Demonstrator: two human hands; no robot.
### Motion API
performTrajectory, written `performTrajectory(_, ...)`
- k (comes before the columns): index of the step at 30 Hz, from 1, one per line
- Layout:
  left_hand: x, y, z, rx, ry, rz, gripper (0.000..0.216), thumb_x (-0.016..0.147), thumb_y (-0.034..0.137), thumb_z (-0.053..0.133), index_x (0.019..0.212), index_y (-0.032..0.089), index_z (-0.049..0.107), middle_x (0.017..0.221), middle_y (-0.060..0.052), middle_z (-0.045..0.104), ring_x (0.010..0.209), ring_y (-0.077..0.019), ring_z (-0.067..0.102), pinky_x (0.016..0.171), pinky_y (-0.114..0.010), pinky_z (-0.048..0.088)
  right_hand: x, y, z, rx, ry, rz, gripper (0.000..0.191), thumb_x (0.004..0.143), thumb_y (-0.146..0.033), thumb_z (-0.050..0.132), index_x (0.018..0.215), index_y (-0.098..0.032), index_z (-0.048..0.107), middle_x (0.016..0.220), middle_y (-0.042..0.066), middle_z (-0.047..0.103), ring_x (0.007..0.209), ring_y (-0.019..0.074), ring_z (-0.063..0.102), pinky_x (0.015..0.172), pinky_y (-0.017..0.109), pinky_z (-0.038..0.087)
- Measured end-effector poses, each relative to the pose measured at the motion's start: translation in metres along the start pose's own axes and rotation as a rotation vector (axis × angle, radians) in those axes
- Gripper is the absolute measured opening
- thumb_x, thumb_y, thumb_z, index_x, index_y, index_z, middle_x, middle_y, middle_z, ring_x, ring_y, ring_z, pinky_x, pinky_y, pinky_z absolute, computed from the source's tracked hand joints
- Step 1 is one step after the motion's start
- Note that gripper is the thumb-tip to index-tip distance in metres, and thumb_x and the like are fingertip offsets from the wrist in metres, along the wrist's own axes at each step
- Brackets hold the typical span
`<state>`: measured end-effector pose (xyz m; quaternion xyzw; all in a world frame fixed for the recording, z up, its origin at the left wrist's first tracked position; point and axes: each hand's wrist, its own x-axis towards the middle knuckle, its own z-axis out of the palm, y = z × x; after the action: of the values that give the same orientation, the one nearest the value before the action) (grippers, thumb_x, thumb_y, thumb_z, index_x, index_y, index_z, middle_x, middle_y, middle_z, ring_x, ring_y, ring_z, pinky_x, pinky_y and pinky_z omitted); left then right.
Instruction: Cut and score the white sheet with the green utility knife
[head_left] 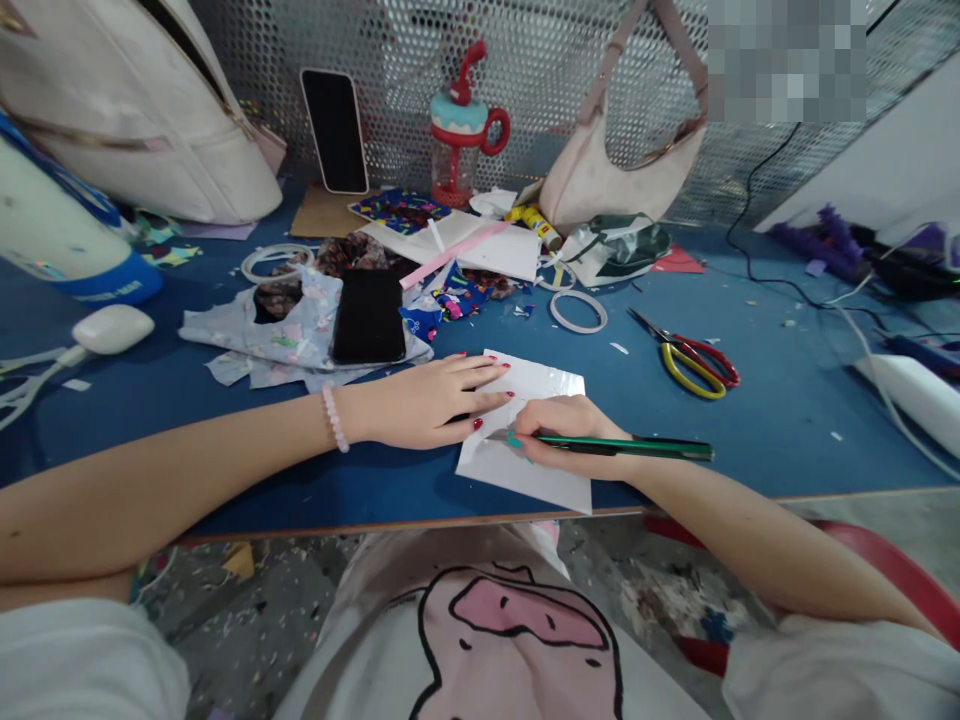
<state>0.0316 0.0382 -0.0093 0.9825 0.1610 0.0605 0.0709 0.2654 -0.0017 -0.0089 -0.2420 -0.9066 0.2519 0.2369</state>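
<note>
From where I stand, the paper [536, 484] lies on the blue table [795, 420], tilted a little, its near corner reaching the front edge. The left hand [424, 405] rests flat, fingers slightly apart, its fingertips on the paper's left part, gripping nothing. The right hand [566, 432] is closed around a slim green tool [637, 446], its tip close to the left thumb. I can't make out whether that tip is a nib or a blade.

If it is sharp, a slip toward the left could catch the thumb. Light pressure from the left fingers might let the paper swivel, and that corner could bend if an arm drags over it. Behind the left hand, a black phone [369, 318] lies on cloth scraps [247, 322]; a backward shove of that wrist could disturb both. The scissors [694, 365] lie well apart.
</note>
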Motion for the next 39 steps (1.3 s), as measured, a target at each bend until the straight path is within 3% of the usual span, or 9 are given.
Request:
performTrajectory(10, 0.002, 0.003, 0.000, 0.130, -0.033, 0.013, 0.049, 0.098, 0.036, 0.041, 0.140, 0.012, 0.042, 0.150, -0.020, 0.032, 0.141, -0.0331, 0.028, 0.112, -0.052, 0.026, 0.003, -0.003, -0.002, -0.075, 0.026, -0.141, 0.019, 0.093, -0.019, 0.043, 0.074, -0.020, 0.047, 0.062, -0.003, 0.053, 0.055, 0.0076, 0.046, 0.055, 0.019, 0.037)
performTrajectory(20, 0.001, 0.001, -0.003, 0.114, -0.047, 0.012, 0.049, 0.098, 0.037, 0.042, 0.142, 0.015, 0.042, 0.150, -0.019, 0.032, 0.142, -0.0315, 0.026, 0.112, -0.050, 0.026, 0.005, -0.005, -0.004, -0.101, -0.009, -0.211, 0.022, 0.094, -0.016, 0.039, 0.072, -0.021, 0.041, 0.060, -0.004, 0.045, 0.054, 0.0082, 0.039, 0.053, 0.020, 0.033)
performTrajectory(28, 0.002, 0.002, -0.004, 0.109, -0.083, -0.017, 0.049, 0.099, 0.038, 0.039, 0.143, 0.019, 0.039, 0.152, -0.017, 0.029, 0.143, -0.0295, 0.023, 0.112, -0.051, 0.026, 0.001, -0.006, -0.007, -0.060, -0.079, -0.139, 0.025, 0.091, -0.013, 0.039, 0.067, -0.020, 0.038, 0.058, -0.005, 0.044, 0.052, 0.0073, 0.036, 0.050, 0.020, 0.029)
performTrajectory(36, 0.002, 0.002, -0.005, 0.116, -0.096, -0.016, 0.050, 0.099, 0.039, 0.038, 0.144, 0.019, 0.038, 0.153, -0.017, 0.027, 0.143, -0.0286, 0.022, 0.112, -0.052, 0.026, -0.009, -0.004, -0.010, -0.003, -0.169, 0.030, 0.034, 0.094, -0.022, 0.041, 0.060, -0.020, 0.046, 0.053, -0.002, 0.047, 0.052, 0.0099, 0.040, 0.050, 0.024, 0.033)
performTrajectory(39, 0.001, 0.001, -0.004, 0.115, -0.095, -0.013, 0.050, 0.099, 0.038, 0.039, 0.144, 0.019, 0.038, 0.153, -0.017, 0.026, 0.143, -0.0290, 0.022, 0.111, -0.052, 0.027, -0.011, -0.001, -0.011, 0.004, -0.151, 0.015, 0.035, 0.095, -0.026, 0.042, 0.061, -0.020, 0.048, 0.052, -0.002, 0.047, 0.051, 0.0097, 0.040, 0.050, 0.023, 0.033)
